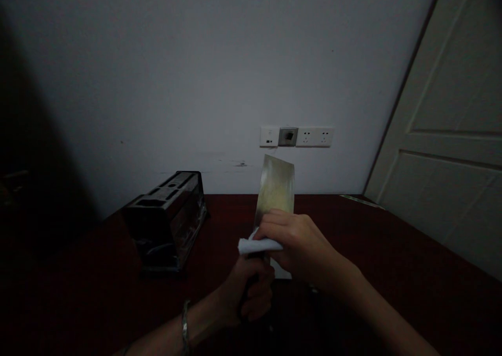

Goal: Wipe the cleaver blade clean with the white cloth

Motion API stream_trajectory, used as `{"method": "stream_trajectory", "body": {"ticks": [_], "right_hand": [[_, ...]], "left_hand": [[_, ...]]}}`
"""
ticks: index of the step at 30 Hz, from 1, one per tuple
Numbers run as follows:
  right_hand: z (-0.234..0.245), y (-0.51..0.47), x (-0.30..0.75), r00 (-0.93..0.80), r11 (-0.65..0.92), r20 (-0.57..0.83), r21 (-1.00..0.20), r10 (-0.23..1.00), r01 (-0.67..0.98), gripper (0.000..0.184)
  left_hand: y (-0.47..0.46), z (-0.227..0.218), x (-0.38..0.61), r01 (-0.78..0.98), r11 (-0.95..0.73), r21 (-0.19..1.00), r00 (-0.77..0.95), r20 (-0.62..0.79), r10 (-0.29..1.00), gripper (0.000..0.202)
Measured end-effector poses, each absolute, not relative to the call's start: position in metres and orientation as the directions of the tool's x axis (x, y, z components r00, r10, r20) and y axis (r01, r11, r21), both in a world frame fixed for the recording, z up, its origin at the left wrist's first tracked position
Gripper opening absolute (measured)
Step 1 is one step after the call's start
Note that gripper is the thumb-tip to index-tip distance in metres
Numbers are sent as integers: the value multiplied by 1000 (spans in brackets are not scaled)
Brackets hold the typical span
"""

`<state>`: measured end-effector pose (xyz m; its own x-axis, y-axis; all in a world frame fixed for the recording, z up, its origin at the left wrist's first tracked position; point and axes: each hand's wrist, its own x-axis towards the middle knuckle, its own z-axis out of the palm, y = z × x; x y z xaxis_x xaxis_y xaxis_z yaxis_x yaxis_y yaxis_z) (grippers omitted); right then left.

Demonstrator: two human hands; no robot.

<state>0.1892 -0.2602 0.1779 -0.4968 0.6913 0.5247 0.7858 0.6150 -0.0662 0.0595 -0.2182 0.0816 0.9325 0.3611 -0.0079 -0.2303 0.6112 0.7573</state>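
Note:
A broad steel cleaver [275,187] stands blade-up over the dark red table [392,251]. My left hand [251,293] is closed around its dark handle, low in the view; a bracelet shows on that wrist. My right hand [294,241] is closed on a folded white cloth [257,245] and presses it against the lower part of the blade. The blade's base is hidden behind my right hand.
A black knife block [168,217] with slots in its top lies on the table to the left. A row of wall sockets [297,136] sits on the white wall behind the blade. A pale door [451,152] stands at the right.

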Motion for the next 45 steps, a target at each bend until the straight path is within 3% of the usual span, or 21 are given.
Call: {"method": "stream_trajectory", "body": {"ticks": [7,13,24,29,34,45], "right_hand": [[182,-265,189,-491,595,526,-34,694,803,13],[178,-263,185,-504,606,563,6,655,795,15],[182,-265,185,-532,622,552,30,642,782,10],[174,-260,181,-531,629,569,31,628,777,12],[191,-268,198,-365,652,737,-134,569,747,15],[211,-279,213,-39,371,853,-185,521,910,13]], "left_hand": [[-219,88,57,-247,560,791,923,16,384,35],[-217,86,56,-199,549,812,911,-53,408,33],[-220,91,58,-241,504,829,904,2,428,34],[-223,86,59,-189,589,785,935,-39,353,36],[-226,86,58,-278,667,691,931,24,364,31],[-235,89,60,-330,594,734,912,85,401,20]]}}
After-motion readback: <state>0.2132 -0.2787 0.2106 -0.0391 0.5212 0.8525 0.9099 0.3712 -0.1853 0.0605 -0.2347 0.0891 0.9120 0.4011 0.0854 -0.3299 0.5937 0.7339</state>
